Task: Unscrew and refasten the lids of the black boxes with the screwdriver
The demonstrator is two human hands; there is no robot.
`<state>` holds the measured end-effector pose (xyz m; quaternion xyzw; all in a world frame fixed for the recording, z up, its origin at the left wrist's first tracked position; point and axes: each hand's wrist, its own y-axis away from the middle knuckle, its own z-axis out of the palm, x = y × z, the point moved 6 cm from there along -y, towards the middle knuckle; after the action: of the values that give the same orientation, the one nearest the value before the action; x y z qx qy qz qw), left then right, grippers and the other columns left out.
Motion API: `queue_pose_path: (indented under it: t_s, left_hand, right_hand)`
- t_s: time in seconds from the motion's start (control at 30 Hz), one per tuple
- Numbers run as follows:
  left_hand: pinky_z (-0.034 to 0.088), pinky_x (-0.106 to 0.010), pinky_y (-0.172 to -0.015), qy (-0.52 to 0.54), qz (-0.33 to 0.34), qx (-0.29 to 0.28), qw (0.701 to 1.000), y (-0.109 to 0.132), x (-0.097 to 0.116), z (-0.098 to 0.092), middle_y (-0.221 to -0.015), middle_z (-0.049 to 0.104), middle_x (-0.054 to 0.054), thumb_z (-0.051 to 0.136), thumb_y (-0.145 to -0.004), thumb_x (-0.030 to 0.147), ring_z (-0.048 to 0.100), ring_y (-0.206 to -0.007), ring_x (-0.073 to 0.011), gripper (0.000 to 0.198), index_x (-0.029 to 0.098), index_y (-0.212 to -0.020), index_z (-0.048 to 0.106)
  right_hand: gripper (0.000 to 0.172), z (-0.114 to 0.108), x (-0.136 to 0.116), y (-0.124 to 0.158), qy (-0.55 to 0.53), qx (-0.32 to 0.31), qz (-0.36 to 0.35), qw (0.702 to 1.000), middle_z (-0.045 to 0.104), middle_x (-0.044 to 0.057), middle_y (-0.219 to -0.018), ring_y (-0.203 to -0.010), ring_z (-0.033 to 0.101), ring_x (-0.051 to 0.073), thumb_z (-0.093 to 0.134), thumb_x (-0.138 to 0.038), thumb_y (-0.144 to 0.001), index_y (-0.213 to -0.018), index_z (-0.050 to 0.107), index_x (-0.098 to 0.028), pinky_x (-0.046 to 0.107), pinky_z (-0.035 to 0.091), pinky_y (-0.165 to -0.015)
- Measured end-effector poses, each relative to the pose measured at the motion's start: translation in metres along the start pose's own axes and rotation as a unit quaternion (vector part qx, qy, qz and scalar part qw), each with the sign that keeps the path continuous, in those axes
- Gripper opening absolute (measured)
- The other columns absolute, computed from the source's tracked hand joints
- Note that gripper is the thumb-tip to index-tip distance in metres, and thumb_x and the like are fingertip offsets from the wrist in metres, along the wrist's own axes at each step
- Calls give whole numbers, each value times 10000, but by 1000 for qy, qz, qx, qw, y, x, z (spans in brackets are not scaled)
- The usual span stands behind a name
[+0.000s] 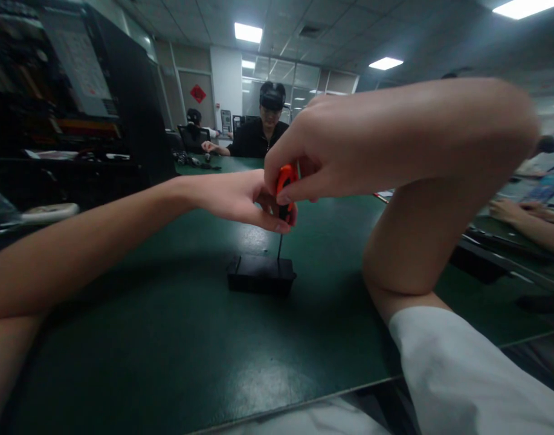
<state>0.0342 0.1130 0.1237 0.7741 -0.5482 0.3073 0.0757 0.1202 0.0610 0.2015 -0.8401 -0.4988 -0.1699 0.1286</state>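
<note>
A small black box (pixel 261 275) lies on the dark green table (pixel 177 338). An orange-and-black screwdriver (pixel 284 181) stands upright over it, its thin shaft reaching down to the box's right top edge. My right hand (pixel 331 151) is closed over the top of the orange handle. My left hand (pixel 240 196) comes in from the left and pinches the lower part of the handle between thumb and fingers. The tip's contact with the box is too small to make out.
A person in black (pixel 261 130) sits across the table, another farther back (pixel 195 124). Small parts (pixel 190 160) lie at the far edge. Dark shelving (pixel 68 90) stands at left. Another person's arms (pixel 525 220) rest at the right.
</note>
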Motion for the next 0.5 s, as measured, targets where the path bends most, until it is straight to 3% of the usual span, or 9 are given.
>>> queue_pose_path:
  t_s: [0.13,0.33,0.5]
  left_hand:
    - [575,-278,-816,18,3,-7,1000,1,1,-3,-973,785,-68,815,-824,304,736,-908,-229,202,187,-985,780]
    - [555,-260,-756,-24,0,18,1000,0,-1,-5,-892,767,-34,813,-823,323,716,-837,-205,167,192,-917,766]
    - [552,-278,-822,4,7,-6,1000,1,1,-3,-991,779,-61,808,-832,288,726,-909,-223,195,197,-1002,778]
  right_hand:
    - [198,-1,-7,2,-10,-5,-65,998,693,-46,-832,-578,482,38,617,-351,-921,-1042,752,-271,201,297,-515]
    - [354,-4,1,1,35,39,0,999,662,-40,-766,-522,420,36,560,-523,-932,-1078,746,-259,231,258,-509]
    - [229,0,-3,2,24,2,-43,999,665,-58,-824,-592,450,38,597,-386,-924,-1056,742,-268,211,292,-529]
